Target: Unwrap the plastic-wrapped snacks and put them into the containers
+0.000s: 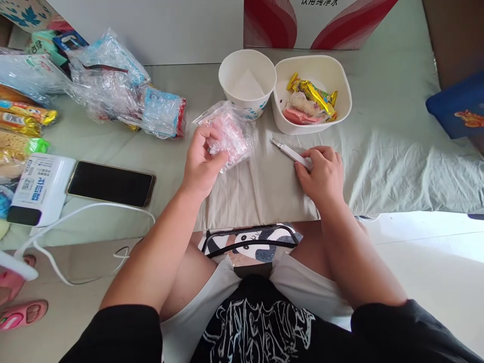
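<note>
Across the rumpled green sheet [393, 166], the person's two bare forearms angle inward: the left forearm [162, 242] slants forward and rightward, the right forearm [363, 257] forward and leftward. Ahead of them a square white bowl [302, 125] stands just beside a white cup [254, 107]. The left hand [200, 169], its wrist nearly straight, pinches a clear packet [240, 136] with pink contents between thumb and curled fingers, just in front of the cup. The right hand [323, 174] is low over the sheet, fingers bent, gripping the handle of a slim knife [291, 153] whose blade points forward and leftward, between packet and bowl.
</note>
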The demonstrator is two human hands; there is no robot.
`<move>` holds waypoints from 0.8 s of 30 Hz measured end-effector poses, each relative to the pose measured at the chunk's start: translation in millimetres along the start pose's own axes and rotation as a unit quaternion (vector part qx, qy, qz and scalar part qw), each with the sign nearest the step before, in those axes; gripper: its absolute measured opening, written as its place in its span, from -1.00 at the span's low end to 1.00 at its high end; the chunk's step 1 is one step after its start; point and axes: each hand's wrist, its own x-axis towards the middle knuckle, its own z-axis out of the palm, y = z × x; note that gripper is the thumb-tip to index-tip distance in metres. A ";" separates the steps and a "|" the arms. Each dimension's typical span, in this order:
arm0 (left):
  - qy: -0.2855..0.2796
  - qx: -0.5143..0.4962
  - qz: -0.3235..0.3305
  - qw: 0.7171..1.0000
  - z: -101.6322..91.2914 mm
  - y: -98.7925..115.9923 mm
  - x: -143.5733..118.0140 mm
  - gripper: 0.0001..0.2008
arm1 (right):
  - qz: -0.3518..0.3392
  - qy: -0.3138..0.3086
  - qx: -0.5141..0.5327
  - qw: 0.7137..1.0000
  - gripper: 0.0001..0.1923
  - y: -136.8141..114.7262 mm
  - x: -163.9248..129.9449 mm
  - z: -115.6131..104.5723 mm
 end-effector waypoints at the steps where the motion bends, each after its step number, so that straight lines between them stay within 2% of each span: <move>1: -0.006 0.016 0.019 1.000 -0.9 -0.8 -0.1 -0.62 | -0.002 -0.003 0.025 1.000 -0.82 -1.2 -0.1 0.0; 3: -0.029 0.036 0.037 0.998 -1.3 2.3 -1.6 -0.66 | -0.008 -0.011 0.140 0.990 -0.83 -10.1 -1.1 -1.2; 4: -0.045 0.048 0.037 0.997 -0.8 6.1 -3.1 -0.69 | -0.012 -0.019 0.223 0.975 -0.80 -17.1 -1.9 -2.1; 7: -0.114 0.073 0.021 0.991 3.4 21.7 -9.9 -0.77 | -0.024 -0.040 0.451 0.891 -0.64 -41.1 -4.0 -4.3; 9: -0.162 0.079 0.017 0.984 7.1 31.0 -14.8 -0.80 | -0.019 -0.066 0.529 0.846 -0.54 -53.9 -3.9 -4.1; 13: -0.203 0.069 0.005 0.977 12.4 36.8 -21.2 -0.81 | 0.016 -0.220 0.585 0.781 -0.47 -63.7 -1.9 2.0; 15: -0.204 0.043 -0.004 0.978 13.0 33.9 -22.0 -0.79 | 0.029 -0.267 0.606 0.749 -0.47 -63.5 -1.5 7.0; 19: -0.177 0.011 -0.017 0.984 12.0 22.5 -23.5 -0.58 | 0.057 -0.295 0.644 0.703 -0.52 -63.0 -2.5 13.8; 24: -0.155 -0.021 -0.057 0.986 10.5 7.8 -30.0 -0.28 | 0.079 -0.313 0.652 0.686 -0.58 -66.9 -3.1 10.5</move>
